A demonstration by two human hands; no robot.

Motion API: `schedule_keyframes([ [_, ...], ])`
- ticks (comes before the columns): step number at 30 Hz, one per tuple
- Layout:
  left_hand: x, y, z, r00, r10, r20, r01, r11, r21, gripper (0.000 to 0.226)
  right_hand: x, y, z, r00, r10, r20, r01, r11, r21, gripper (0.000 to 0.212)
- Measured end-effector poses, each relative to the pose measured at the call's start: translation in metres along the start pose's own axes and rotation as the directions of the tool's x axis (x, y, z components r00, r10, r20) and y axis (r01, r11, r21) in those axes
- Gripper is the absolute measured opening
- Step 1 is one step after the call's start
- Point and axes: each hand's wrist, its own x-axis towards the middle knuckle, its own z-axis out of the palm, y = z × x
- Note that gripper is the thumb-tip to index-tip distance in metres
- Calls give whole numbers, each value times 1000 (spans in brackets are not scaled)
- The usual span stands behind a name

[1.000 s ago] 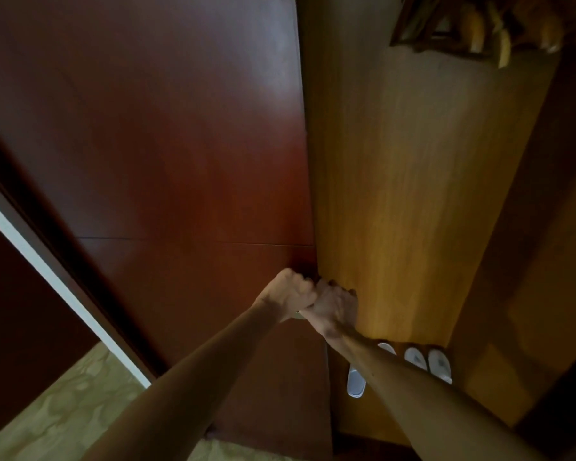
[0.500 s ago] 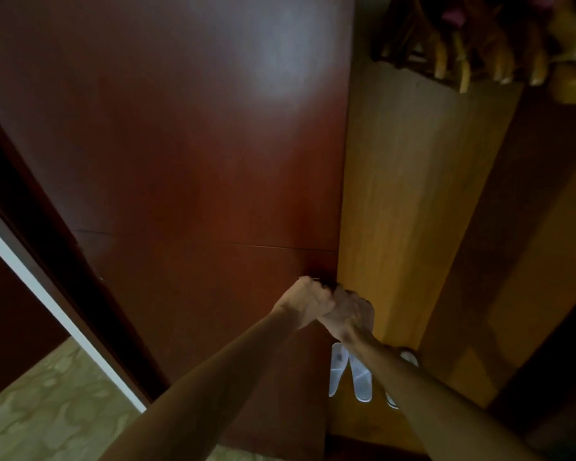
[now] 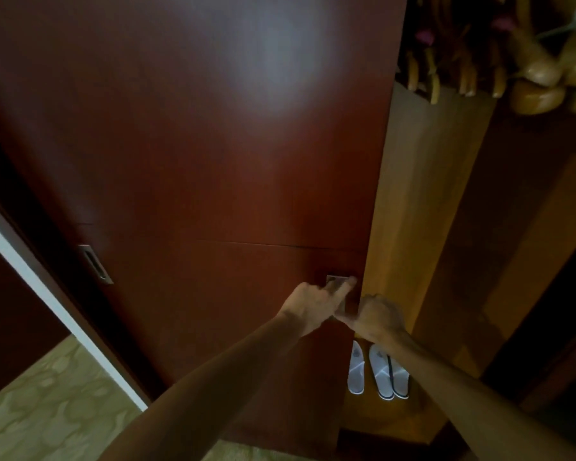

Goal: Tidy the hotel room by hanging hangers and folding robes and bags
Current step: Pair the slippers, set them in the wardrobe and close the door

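A dark red-brown sliding wardrobe door (image 3: 213,161) fills most of the view. My left hand (image 3: 316,304) rests against its right edge, with fingers stretched over a recessed metal pull (image 3: 336,280). Beside it, my right hand (image 3: 378,316) is curled around the door's edge. The two hands touch at the thumbs. Several wooden hangers (image 3: 453,74) hang in a row at the top right, inside the lit wardrobe opening (image 3: 413,211). No robe or bag is in view.
White slippers (image 3: 378,371) lie on the wardrobe floor below my right wrist. A second recessed pull (image 3: 95,264) sits on the panel to the left. A white frame strip (image 3: 57,311) runs diagonally at the left, above patterned beige carpet (image 3: 47,410).
The door has slid to the right and the wardrobe opening has narrowed. My left hand went from a fist to fingers spread on the metal pull. The hands have drawn slightly apart.
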Motion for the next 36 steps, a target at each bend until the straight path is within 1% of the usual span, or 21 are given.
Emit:
schedule_keyframes([
  [1, -6, -9, 8, 999, -40, -23, 40, 999, 14, 82, -5, 1, 0, 1000, -2, -29, 2, 1000, 17, 66],
  [3, -31, -30, 25, 986, -163, -28, 161, 985, -56, 81, -13, -10, -10, 999, 1, -48, 1, 999, 47, 65],
  [5, -64, -56, 23, 957, -288, -26, 283, 952, -121, 72, -20, -36, -21, 994, -68, -90, 69, 998, 5, 66],
  [8, -106, -103, 18, 911, -409, -44, 404, 909, -102, 55, -24, -88, -33, 980, -133, -147, 128, 991, -37, 70],
  [10, -131, -144, 17, 859, -511, -28, 502, 852, -151, 44, -22, -128, -33, 980, -145, -140, 139, 989, -52, 71],
  [12, -157, -189, 14, 786, -618, -16, 602, 771, -208, 35, -14, -171, -28, 982, -144, -122, 138, 989, -50, 72],
  [15, -201, -261, 17, 702, -711, 22, 688, 671, -276, 32, 1, -243, -15, 985, -131, -108, 129, 991, -24, 71],
  [16, -215, -284, 18, 680, -733, 14, 705, 648, -286, 31, 6, -268, -10, 986, -129, -108, 128, 992, -9, 71],
  [20, -269, -375, 19, 616, -787, 41, 763, 582, -281, 34, 21, -378, 20, 988, -134, -77, 135, 991, 14, 66],
  [22, -288, -419, 25, 581, -809, 90, 783, 525, -333, 36, 28, -430, 37, 988, -141, -63, 142, 990, 6, 63],
  [24, -301, -456, 30, 552, -817, 166, 796, 456, -398, 36, 35, -473, 51, 991, -122, -47, 123, 992, 11, 60],
  [26, -306, -481, 36, 570, -792, 218, 784, 445, -433, 36, 41, -504, 63, 995, -99, -22, 99, 995, 11, 57],
  [28, -305, -495, 41, 597, -769, 229, 758, 447, -474, 38, 49, -528, 69, 996, -83, -14, 83, 996, -19, 53],
  [30, -299, -508, 47, 612, -755, 238, 740, 438, -511, 41, 59, -545, 70, 998, -49, -38, 47, 998, -43, 50],
  [34, -282, -525, 62, 591, -757, 280, 739, 369, -563, 53, 85, -564, 66, 995, 38, -87, -48, 992, -119, 50],
  [36, -271, -534, 69, 589, -759, 278, 732, 354, -582, 54, 98, -566, 67, 991, 95, -90, -107, 984, -141, 52],
])
